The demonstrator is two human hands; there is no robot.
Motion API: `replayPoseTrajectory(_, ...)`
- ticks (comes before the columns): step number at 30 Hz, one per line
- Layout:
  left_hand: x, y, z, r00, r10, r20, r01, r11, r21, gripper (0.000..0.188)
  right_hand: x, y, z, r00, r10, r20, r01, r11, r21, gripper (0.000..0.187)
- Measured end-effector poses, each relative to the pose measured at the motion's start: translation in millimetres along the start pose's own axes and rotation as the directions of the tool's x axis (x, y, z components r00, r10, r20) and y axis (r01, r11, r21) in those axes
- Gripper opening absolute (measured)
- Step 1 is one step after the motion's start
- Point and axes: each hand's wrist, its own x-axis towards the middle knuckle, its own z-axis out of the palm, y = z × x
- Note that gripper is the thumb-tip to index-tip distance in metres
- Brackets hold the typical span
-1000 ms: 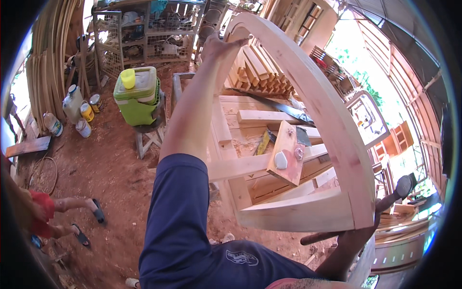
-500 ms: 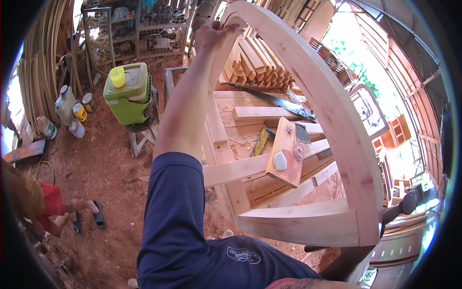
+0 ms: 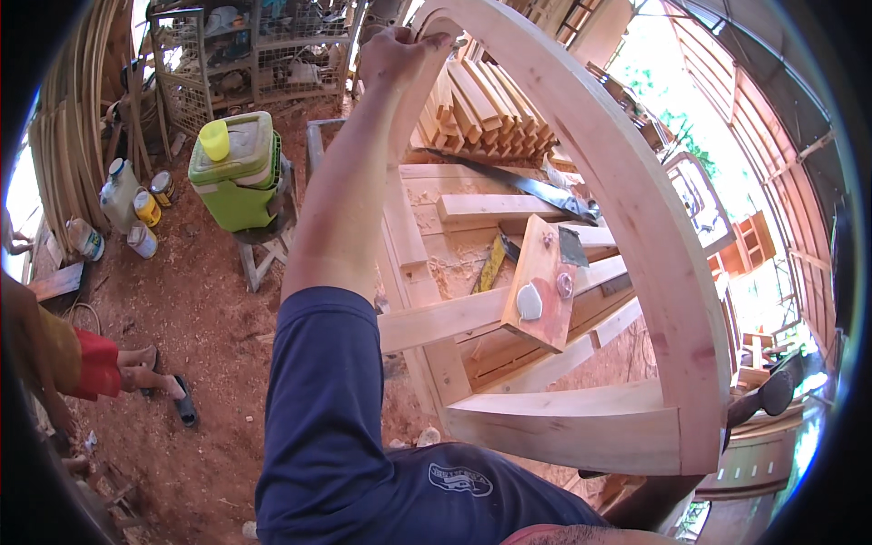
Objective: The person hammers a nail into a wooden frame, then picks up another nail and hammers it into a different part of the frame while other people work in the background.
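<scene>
1 wooden frame (image 3: pixel 631 200) extends right of the left hand (image 3: pixel 394 58).

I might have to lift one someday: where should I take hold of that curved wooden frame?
Probably by the bent top, from the left, as the left hand does. The curved wooden frame has an open middle, which should let the hand wrap around its edge there.

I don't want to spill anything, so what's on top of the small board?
On the small board sit a white lump and a pinkish lump, with a grey piece at its edge. What lies directly beneath the lumps is covered.
</scene>
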Motion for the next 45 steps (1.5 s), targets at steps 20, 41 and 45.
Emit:
replayPoseTrajectory(20, -49.7, 13.2, -23.6, 0.993, -0.021, -0.118, -0.008, 0.971, -0.239, 0.055, 11.7, -41.7, 1.5, 0.932, 0.223, 0.286, -0.357, 0.699, 0.62, 0.053)
replayPoseTrajectory(41, -352.7, 207.9, -43.0, 0.735, 0.246, 0.631, 0.607, 0.174, -0.775, 0.052, 10.5, -54.2, -4.4, 0.951, 0.153, 0.267, -0.264, 0.852, 0.453, 0.025)
replayPoseTrajectory(45, -351.1, 206.3, -39.9, 0.698, 0.309, 0.646, 0.636, 0.146, -0.758, 0.065, 14.5, -54.1, -9.3, 0.951, 0.141, 0.276, -0.25, 0.876, 0.412, 0.027)
